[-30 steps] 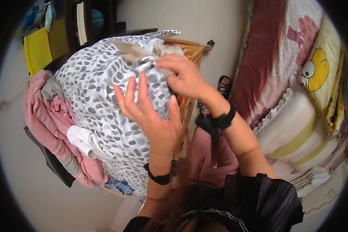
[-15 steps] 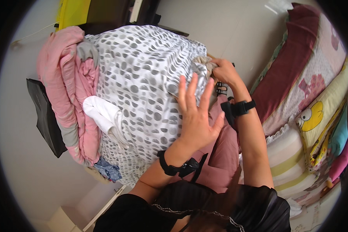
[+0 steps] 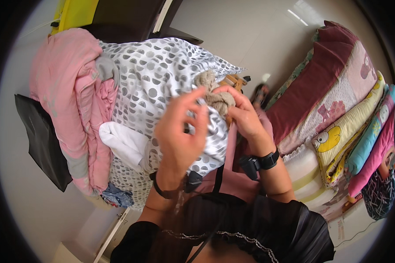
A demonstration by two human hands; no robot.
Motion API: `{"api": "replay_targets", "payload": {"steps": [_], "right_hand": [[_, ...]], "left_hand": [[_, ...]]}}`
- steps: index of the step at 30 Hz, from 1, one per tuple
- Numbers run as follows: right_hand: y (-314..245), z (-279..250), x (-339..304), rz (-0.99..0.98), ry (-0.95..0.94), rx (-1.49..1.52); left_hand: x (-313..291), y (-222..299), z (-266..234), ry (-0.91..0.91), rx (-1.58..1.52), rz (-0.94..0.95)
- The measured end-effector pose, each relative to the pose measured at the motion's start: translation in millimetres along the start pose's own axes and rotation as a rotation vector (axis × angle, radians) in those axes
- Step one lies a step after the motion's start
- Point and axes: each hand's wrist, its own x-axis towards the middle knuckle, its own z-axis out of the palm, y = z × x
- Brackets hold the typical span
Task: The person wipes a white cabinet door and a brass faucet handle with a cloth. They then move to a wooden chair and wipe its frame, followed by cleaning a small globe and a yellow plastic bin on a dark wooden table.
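A bunched beige knit cloth [image 3: 221,100] is pinched in my right hand [image 3: 245,120], above the edge of the white sheet with grey half-dots [image 3: 149,65]. My left hand [image 3: 182,131] hovers over that sheet to the left of the cloth, slightly blurred. Its fingers are loosely curled and apart from the thumb, with nothing visible between them. Left of it, a folded white cloth [image 3: 123,140] lies on the sheet. A thick pink and grey folded blanket [image 3: 70,83] runs along the sheet's left side.
A crumpled blue denim piece [image 3: 118,195] lies at the near left, and a black bag [image 3: 41,140] beyond the blanket. Wooden furniture [image 3: 235,82] shows under the sheet's edge. On the right are maroon and floral bedding [image 3: 314,83], a yellow pillow [image 3: 329,140] and turquoise and pink rolls.
My right hand has drawn the beige cloth up and nearer, off the sheet's edge. My left hand has moved left, its spread fingers now curled.
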Motion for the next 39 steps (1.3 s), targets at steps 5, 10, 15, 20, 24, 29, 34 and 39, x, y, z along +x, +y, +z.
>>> {"api": "replay_targets", "payload": {"steps": [5,10,15,20,24,29,34,39], "right_hand": [[-27,16,3,-0.186,-0.288,-0.342],[-46,-44,11,0.051,-0.572,-0.458],[-56,-141,14,0.383,-0.268,-0.261],[-65,-173,42,0.395,-0.216,-1.175],[-30,-169,78,0.292,-0.269,-1.47],[-34,-107,114,0.299,-0.373,-1.456],[-36,-75,106,0.206,-0.386,-0.759],[-62,-37,98,0.226,-0.291,-0.546]], "left_hand": [[55,15,-6,-0.266,0.325,-0.031],[45,7,23,-0.431,0.556,-0.217],[28,-11,33,-0.526,0.75,-0.435],[23,-11,48,-0.426,0.797,-0.451],[50,35,38,-0.245,0.37,-0.658],[45,35,-2,-0.155,-0.453,-0.358],[12,22,-13,0.05,-0.866,-0.232],[-42,-1,-59,0.293,-1.14,-0.207]]}}
